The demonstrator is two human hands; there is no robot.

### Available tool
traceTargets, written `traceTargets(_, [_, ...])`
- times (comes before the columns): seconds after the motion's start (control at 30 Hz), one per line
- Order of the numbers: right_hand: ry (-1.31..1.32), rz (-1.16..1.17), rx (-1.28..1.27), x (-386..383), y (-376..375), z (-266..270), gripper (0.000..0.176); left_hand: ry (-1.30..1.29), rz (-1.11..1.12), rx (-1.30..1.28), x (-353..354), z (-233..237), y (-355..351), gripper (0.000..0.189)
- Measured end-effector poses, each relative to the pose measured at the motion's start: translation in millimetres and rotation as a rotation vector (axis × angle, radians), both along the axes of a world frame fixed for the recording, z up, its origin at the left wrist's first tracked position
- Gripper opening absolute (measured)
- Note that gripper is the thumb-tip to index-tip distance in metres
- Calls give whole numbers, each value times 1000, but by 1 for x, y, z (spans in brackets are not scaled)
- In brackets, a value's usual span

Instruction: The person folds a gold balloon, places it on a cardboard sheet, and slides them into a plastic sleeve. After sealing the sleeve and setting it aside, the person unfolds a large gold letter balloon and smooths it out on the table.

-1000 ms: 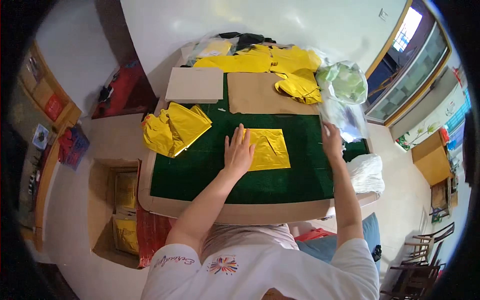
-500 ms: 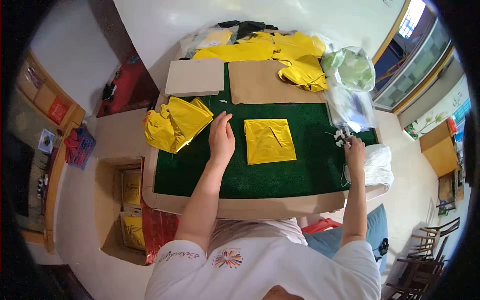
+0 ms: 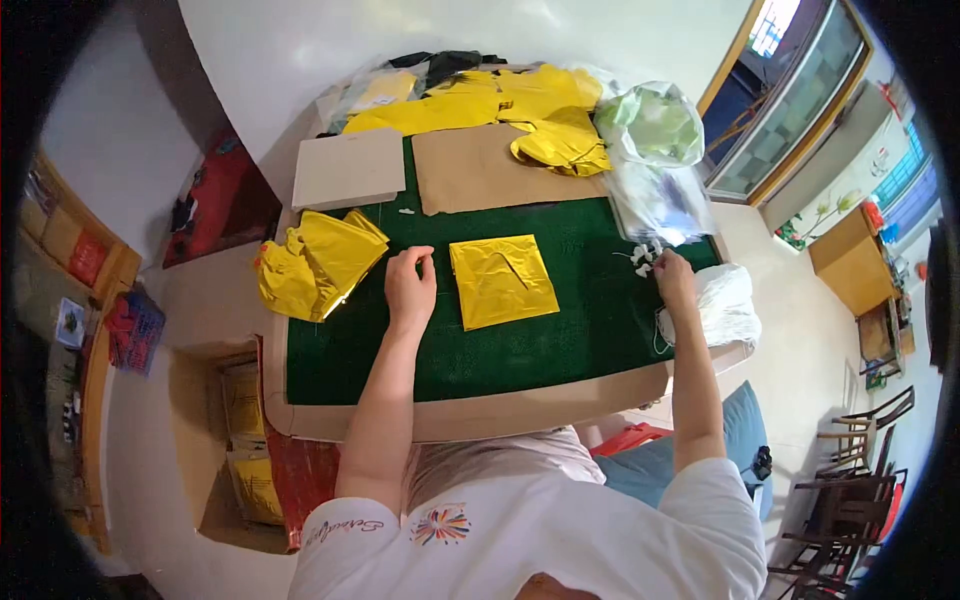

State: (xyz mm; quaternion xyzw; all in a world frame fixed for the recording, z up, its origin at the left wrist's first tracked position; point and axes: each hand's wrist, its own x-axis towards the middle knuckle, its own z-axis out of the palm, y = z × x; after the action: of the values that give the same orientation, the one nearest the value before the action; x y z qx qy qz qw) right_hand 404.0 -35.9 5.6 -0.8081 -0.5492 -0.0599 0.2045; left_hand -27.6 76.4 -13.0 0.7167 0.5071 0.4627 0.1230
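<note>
My left hand (image 3: 410,288) hovers above the green mat (image 3: 370,365), its fingers loosely bent and apart from anything. To its right lies a flat, folded square of gold foil (image 3: 503,282) with a crease across it. A crumpled gold foil sheet (image 3: 320,262) lies to its left. At the right side of the mat, my right hand (image 3: 676,280) has its fingertips closed at a small cluster of white pieces (image 3: 642,259); which piece is pinched I cannot make out. A white bundle (image 3: 727,307) with a loose string lies beside that wrist.
A pale flat box (image 3: 348,170) and a brown cardboard sheet (image 3: 465,175) lie at the back. Behind them are gold foil sheets (image 3: 560,95). Clear plastic bags (image 3: 660,205) and an open bag (image 3: 655,125) stand at the right. A carton (image 3: 200,400) with gold packets is on the floor.
My view has swung to the right. My left hand's fingers have gone from stretched out to loosely bent. The right hand stays at the white cluster.
</note>
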Motion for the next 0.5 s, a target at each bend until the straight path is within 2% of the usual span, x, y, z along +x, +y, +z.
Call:
traceTargets(0.07, [68,-27,-1,-5,-1,11,16,-10,7,-30,-1,0,-1,13])
traceTargets(0.17, [84,-56,198,-21,-4,27,19,-42,-10,38,-3,-1,3,12])
traceTargets(0.3, [43,-42,232,-23,1,10,16,-49,29,172,-4,25,31,12])
traceTargets(0.37, [24,-1,285,-29,2,4,11,52,76,105,-7,50,61,14])
traceTargets(0.4, [100,16,339,-36,1,-1,9,133,45,172,-14,46,87,14])
traceTargets(0.47, [164,33,380,-38,1,-14,8,464,38,270,-31,34,129,15])
traceTargets(0.5, [165,25,452,-44,1,-8,10,529,29,148,-35,40,132,17])
